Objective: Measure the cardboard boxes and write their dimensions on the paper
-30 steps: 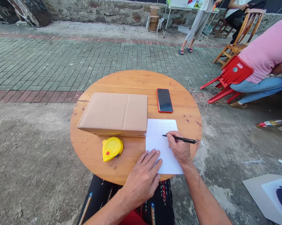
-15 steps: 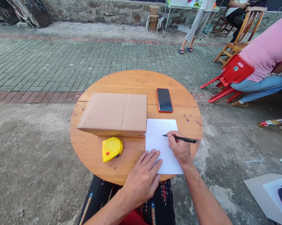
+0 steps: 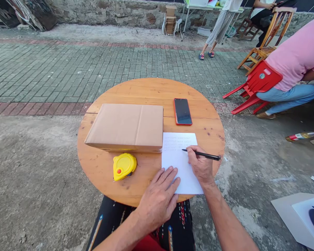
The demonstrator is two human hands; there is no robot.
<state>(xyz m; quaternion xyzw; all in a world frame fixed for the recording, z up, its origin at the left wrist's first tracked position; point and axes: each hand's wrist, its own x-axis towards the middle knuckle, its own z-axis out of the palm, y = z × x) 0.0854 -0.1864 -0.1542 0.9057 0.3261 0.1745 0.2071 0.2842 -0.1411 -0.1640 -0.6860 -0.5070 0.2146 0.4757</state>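
Observation:
A black pen (image 3: 207, 155) is pinched in my right hand (image 3: 202, 167), its tip at the rows of small handwriting on a white sheet of paper (image 3: 181, 177). I cannot make out the writing. My left hand (image 3: 161, 195) lies flat on the paper's lower left part, fingers stretched out. Beyond the sheet's left edge sits a closed cardboard box (image 3: 123, 125). A yellow tape measure (image 3: 124, 166) with a red button rests in front of the box. Behind the paper lies a phone (image 3: 182, 111) in a red case, its screen dark.
Everything stands on a round wooden table (image 3: 151, 90), with my knees under its near edge. At the right, a person in pink (image 3: 298, 55) sits on a red plastic chair (image 3: 264, 78). A bottle (image 3: 303, 136) lies on the ground. Another person (image 3: 219, 31) stands by a far table.
The pen tip has shifted very slightly to the right and up on the paper, my right hand with it. My left hand stays flat in place.

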